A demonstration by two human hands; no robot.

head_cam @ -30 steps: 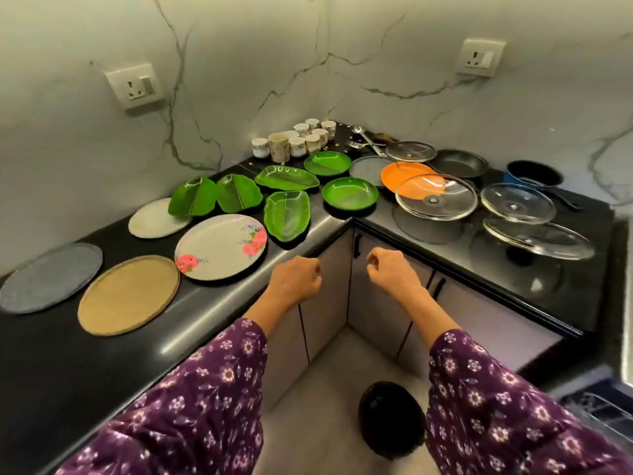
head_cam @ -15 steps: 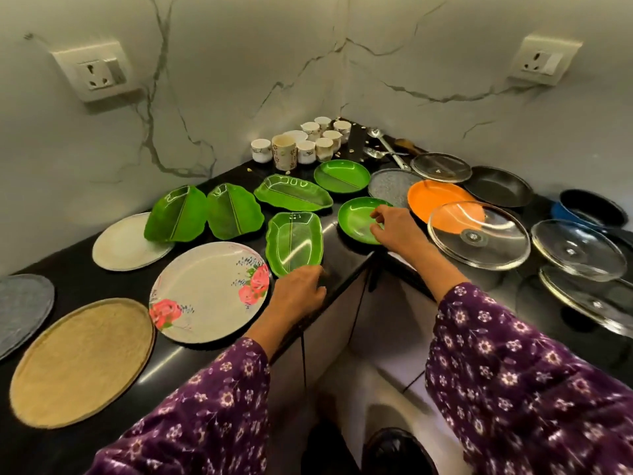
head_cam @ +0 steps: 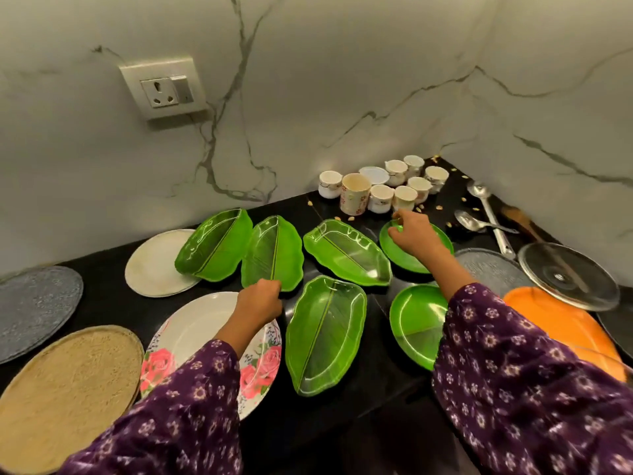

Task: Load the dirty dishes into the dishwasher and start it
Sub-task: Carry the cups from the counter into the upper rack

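Reaching over the tabletop [head_cam: 102, 303], the left hand [head_cam: 260, 301] grips a leaf plate [head_cam: 272, 248] by its tip. The right hand [head_cam: 412, 234] pinches the rim of the far green plate [head_cam: 399, 257].

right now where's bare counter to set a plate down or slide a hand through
Bare counter along the front edge, below the near leaf plate and round green plate. A narrow strip runs along the wall, left of the cups. Crowded by cups and lid.

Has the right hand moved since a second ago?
Yes: the right hand reached away from the counter edge to the far round green plate by the cups.
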